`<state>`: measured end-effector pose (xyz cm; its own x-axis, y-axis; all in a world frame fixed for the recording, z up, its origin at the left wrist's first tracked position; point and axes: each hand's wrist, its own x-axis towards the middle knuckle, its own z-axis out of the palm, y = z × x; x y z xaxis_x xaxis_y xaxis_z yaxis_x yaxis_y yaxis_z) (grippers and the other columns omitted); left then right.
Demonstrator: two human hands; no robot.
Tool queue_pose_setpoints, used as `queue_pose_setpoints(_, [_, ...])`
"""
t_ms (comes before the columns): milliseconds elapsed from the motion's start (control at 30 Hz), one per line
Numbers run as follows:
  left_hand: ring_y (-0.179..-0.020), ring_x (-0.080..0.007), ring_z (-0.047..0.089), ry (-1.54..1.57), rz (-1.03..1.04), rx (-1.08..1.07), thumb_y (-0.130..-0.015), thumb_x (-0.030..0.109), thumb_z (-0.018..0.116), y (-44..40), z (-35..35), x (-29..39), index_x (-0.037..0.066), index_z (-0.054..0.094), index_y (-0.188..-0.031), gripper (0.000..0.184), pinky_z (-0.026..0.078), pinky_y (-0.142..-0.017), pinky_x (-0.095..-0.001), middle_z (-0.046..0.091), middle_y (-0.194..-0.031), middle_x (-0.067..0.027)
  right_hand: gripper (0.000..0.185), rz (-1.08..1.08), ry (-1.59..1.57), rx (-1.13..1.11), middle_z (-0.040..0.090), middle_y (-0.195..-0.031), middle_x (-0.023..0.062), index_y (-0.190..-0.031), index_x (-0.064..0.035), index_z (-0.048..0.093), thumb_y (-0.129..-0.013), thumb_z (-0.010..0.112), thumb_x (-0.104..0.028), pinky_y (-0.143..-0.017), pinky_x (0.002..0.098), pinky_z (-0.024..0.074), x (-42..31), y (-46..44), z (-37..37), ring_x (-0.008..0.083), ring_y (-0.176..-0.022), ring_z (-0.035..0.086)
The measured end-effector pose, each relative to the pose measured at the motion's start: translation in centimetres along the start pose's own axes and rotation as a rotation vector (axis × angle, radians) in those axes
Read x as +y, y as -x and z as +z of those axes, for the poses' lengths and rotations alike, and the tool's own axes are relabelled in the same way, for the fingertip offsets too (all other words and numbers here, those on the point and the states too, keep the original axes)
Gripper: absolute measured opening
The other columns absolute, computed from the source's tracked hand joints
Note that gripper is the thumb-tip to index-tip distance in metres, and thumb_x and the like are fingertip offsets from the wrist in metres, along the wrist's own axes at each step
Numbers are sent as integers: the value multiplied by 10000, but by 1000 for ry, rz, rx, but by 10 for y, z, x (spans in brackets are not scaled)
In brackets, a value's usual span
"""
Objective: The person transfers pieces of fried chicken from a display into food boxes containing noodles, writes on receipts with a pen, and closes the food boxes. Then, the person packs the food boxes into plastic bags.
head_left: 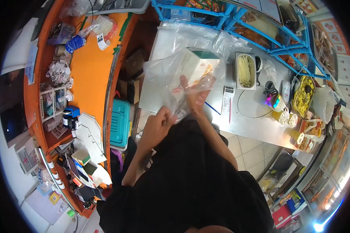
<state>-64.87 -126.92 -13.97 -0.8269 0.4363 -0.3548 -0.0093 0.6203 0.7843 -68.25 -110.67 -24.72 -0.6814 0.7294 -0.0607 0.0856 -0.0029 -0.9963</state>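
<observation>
A white box with a green end (196, 64) sits inside a clear plastic bag (157, 72), held in front of my body above the near edge of the metal table. My left hand (157, 126) is closed, with thumb and fingers pinching the gathered lower edge of the bag. At the near end of the box, my right hand (194, 97) grips it, thumb on one side and fingers on the other. Folds of plastic partly cover the right fingers, so I cannot tell whether they are inside the bag.
The metal table (245, 128) carries a tray of pale strips (245, 70), a printed slip (227, 99), a blue pen (213, 108), a lit device (275, 100) and a tray of yellow food (304, 95). Blue racks (260, 39) stand behind. An orange counter (91, 73) and a teal-lidded bin (119, 122) are at left.
</observation>
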Motion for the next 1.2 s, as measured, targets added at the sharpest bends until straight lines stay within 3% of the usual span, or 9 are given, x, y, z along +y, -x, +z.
queue_pose_setpoints(67, [-580,-173,598,-132,-48,-28,-912,186,662,-15,11,-30,-5,510,-869,248,452,-561,-319,576,-643,-121,592,-48,-102,76,522,-1109,141,-1197,54,457,-820,775,-274,-866,373,468,-8,-6,2,224,-1027,540])
queue_pose_setpoints(200, [-634,-321,633,150,-98,-200,-914,246,641,-21,60,-55,11,533,-901,260,456,-580,-397,632,-725,-175,555,568,-790,29,522,-1200,148,-1320,39,392,-902,679,-188,-826,364,514,-24,-21,-7,188,-1070,543])
queue_pose_setpoints(300, [-600,-316,622,298,131,-472,-913,272,646,5,28,24,3,575,-961,282,472,-582,-375,639,-709,-161,579,430,-489,-66,517,-1215,138,-1334,19,393,-903,677,-242,-879,370,503,-21,-19,-18,207,-1077,545])
queue_pose_setpoints(400, [-783,-310,640,86,-6,-318,-863,300,694,10,-23,56,30,602,-1089,364,481,-733,-393,676,-875,-140,729,72,54,-39,500,-1247,159,-1325,15,407,-798,741,-362,-1010,488,321,-3,-7,-18,286,-1160,491])
queue_pose_setpoints(500, [-1116,-319,526,-132,539,391,-755,322,765,-63,-9,81,79,593,-1193,529,354,-970,-469,618,-1172,-102,873,-295,516,-14,476,-1280,193,-1298,2,438,-653,820,-445,-1121,614,118,16,17,-18,367,-1252,424])
queue_pose_setpoints(600, [-1091,-320,562,-408,537,387,-803,256,741,-123,13,25,40,618,-1162,437,393,-968,-448,636,-1129,-123,883,-501,574,-88,454,-1300,222,-1257,-44,487,-537,863,-392,-1111,645,44,17,24,-18,389,-1283,385])
queue_pose_setpoints(767, [-847,-96,601,303,396,581,-978,108,546,-113,-41,17,-17,674,-1063,198,472,-754,-248,678,-916,-72,441,-367,759,-611,485,-1304,191,-1178,-133,559,-752,619,-41,-898,533,408,23,18,-68,408,-1165,513])
queue_pose_setpoints(1033, [-813,-65,549,462,130,391,-1000,152,441,-87,8,-89,-20,663,-1039,283,437,-708,-241,682,-920,-40,684,-395,993,-909,387,-1414,197,-1371,-197,456,-742,715,-265,-1056,622,240,38,39,-24,398,-1296,376])
queue_pose_setpoints(1200, [-1111,-237,596,842,114,619,-1024,161,388,-36,-40,-87,-76,570,-1192,342,430,-1010,-345,628,-1177,-174,655,-510,1137,-1113,275,-1545,180,-1459,-188,391,-880,567,-441,-1186,522,92,63,39,-43,333,-1453,194])
